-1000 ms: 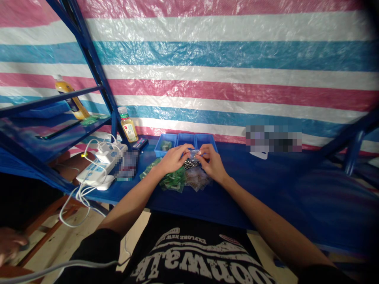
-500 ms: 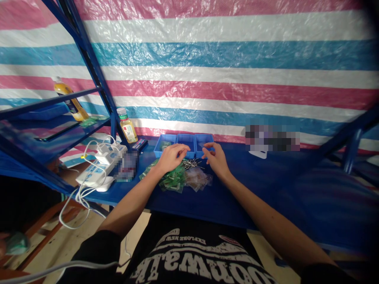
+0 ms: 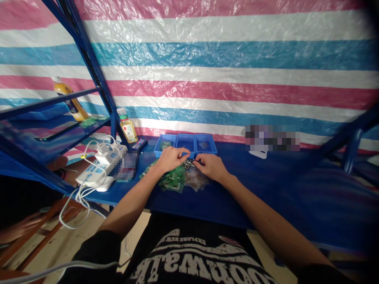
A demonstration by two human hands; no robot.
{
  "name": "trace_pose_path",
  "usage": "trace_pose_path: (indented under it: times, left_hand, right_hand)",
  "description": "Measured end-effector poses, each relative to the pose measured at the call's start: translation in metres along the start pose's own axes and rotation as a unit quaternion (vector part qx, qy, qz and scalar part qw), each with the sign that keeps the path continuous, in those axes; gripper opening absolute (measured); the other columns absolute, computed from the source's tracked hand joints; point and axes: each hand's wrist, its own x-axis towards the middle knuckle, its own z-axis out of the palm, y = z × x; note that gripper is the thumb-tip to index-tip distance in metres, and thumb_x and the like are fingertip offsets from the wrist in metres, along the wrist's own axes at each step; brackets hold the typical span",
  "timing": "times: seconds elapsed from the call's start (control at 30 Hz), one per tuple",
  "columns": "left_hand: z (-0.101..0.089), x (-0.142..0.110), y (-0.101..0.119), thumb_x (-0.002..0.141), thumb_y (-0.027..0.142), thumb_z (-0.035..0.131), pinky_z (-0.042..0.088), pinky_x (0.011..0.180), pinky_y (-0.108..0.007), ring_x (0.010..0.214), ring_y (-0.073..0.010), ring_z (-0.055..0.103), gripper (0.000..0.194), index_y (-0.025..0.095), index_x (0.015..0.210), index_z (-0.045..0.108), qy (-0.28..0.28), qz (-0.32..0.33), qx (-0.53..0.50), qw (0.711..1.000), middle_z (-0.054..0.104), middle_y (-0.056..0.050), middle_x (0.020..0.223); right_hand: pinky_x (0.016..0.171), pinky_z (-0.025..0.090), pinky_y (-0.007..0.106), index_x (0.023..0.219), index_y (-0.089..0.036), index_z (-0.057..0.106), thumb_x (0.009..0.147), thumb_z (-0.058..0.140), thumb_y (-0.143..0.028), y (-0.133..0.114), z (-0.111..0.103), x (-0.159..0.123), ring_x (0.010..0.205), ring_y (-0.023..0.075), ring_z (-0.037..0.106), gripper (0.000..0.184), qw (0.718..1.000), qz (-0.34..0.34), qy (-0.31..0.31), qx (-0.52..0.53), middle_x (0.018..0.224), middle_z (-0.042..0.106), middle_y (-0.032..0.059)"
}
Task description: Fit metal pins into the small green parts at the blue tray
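My left hand (image 3: 172,158) hovers over a heap of green plastic packets (image 3: 173,180), its fingers bent and drawn together; anything between the fingertips is too small to make out. To its right, my right hand (image 3: 211,165) has its fingertips pinched at the edge of a pile of thin metal pieces (image 3: 188,163), and what they grip is hidden. Below that hand lie several clear packets with brownish contents (image 3: 195,180). Behind the hands stand three joined blue bins: the left bin (image 3: 156,149) holds greenish packets, and the right bin (image 3: 213,149) holds a small clear packet (image 3: 203,145).
On the left are a white power strip (image 3: 91,173) with tangled cables, a yellow bottle (image 3: 128,130) and a small dark box (image 3: 139,145). A blue metal frame (image 3: 89,59) rises there. Striped plastic sheeting (image 3: 207,90) hangs behind the blue table (image 3: 251,189). Another person's arm shows far left.
My right hand has moved from the right bin down and left to the metal pieces, and its fingers have closed. A clear packet now shows in that bin. My left hand has barely moved.
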Motion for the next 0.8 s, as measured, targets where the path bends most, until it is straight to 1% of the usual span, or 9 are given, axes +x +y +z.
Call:
trace_pose_path:
  times: [0.07,0.17,0.27,0.33,0.43,0.5,0.6,0.7,0.8]
  left_hand:
    - [0.000,0.000,0.001,0.099,0.043,0.059,0.033,0.062,-0.025,0.056,-0.0129,0.056,0.029,0.026,0.108,0.081,-0.006,0.006,-0.004,1.000,0.062,0.002,0.062]
    - [0.000,-0.001,0.001,0.102,0.042,0.055,0.033,0.062,-0.025,0.058,-0.0133,0.057,0.031,0.026,0.110,0.080,-0.015,0.018,-0.007,1.000,0.063,0.002,0.062]
    - [0.001,-0.002,0.002,0.102,0.042,0.055,0.034,0.063,-0.025,0.060,-0.0139,0.059,0.031,0.026,0.111,0.080,-0.022,0.024,-0.008,0.999,0.064,0.001,0.063]
    - [0.002,-0.002,0.002,0.102,0.043,0.055,0.034,0.063,-0.025,0.060,-0.0138,0.060,0.032,0.025,0.111,0.080,-0.024,0.025,-0.007,0.999,0.064,0.001,0.063]
    - [0.002,-0.001,0.002,0.102,0.043,0.056,0.035,0.063,-0.025,0.060,-0.0137,0.060,0.030,0.027,0.110,0.080,-0.017,0.022,-0.004,1.000,0.065,0.001,0.064]
    - [0.001,-0.001,0.000,0.099,0.045,0.061,0.035,0.063,-0.025,0.061,-0.0142,0.061,0.028,0.027,0.108,0.080,-0.012,0.018,0.007,1.000,0.067,0.001,0.065]
    - [-0.004,0.001,-0.006,0.088,0.053,0.074,0.035,0.061,-0.025,0.061,-0.0151,0.062,0.029,0.027,0.099,0.080,-0.028,0.022,0.029,0.999,0.069,0.002,0.067]
    - [-0.008,0.001,-0.014,0.079,0.058,0.081,0.036,0.060,-0.026,0.062,-0.0151,0.062,0.034,0.026,0.089,0.080,-0.050,0.038,0.026,0.998,0.069,0.002,0.067]
    - [-0.010,0.002,-0.019,0.081,0.054,0.081,0.037,0.061,-0.026,0.066,-0.0156,0.064,0.029,0.025,0.085,0.079,-0.054,0.048,0.024,0.997,0.071,0.001,0.070]
  right_hand:
    - [0.063,0.031,0.027,0.092,-0.024,0.070,0.099,0.055,-0.047,0.001,-0.005,0.000,0.083,0.0201,0.066,0.028,0.999,0.021,-0.017,-0.037,0.091,0.076,0.0032]
    - [0.065,0.032,0.028,0.094,-0.026,0.071,0.097,0.055,-0.042,0.004,-0.012,-0.001,0.086,0.0214,0.067,0.023,0.995,0.046,-0.061,-0.068,0.095,0.076,0.0029]
    - [0.064,0.031,0.028,0.095,-0.027,0.070,0.090,0.060,-0.039,0.009,-0.014,-0.002,0.084,0.0216,0.066,0.016,0.990,0.044,-0.115,-0.070,0.094,0.076,0.0018]
    - [0.062,0.030,0.028,0.095,-0.026,0.068,0.086,0.063,-0.037,0.011,-0.012,-0.003,0.084,0.0213,0.066,0.014,0.989,0.033,-0.129,-0.063,0.093,0.075,0.0018]
    - [0.061,0.029,0.028,0.092,-0.025,0.067,0.084,0.063,-0.030,0.013,-0.009,-0.004,0.081,0.0204,0.065,0.010,0.991,0.023,-0.120,-0.053,0.092,0.074,0.0022]
    - [0.060,0.029,0.028,0.090,-0.025,0.066,0.083,0.063,-0.028,0.013,-0.007,-0.004,0.079,0.0203,0.064,0.007,0.993,0.017,-0.110,-0.045,0.089,0.074,0.0022]
    - [0.060,0.029,0.028,0.090,-0.025,0.066,0.085,0.064,-0.028,0.015,-0.005,-0.003,0.078,0.0206,0.064,0.006,0.994,0.011,-0.103,-0.036,0.087,0.074,0.0025]
    - [0.060,0.030,0.028,0.093,-0.024,0.068,0.091,0.060,-0.030,0.016,-0.004,-0.003,0.077,0.0208,0.064,0.010,0.994,0.008,-0.102,-0.036,0.088,0.075,0.0042]
    - [0.061,0.031,0.028,0.097,-0.024,0.069,0.100,0.050,-0.031,0.016,-0.002,-0.001,0.079,0.0218,0.066,0.020,0.995,0.002,-0.094,-0.046,0.091,0.075,0.0067]
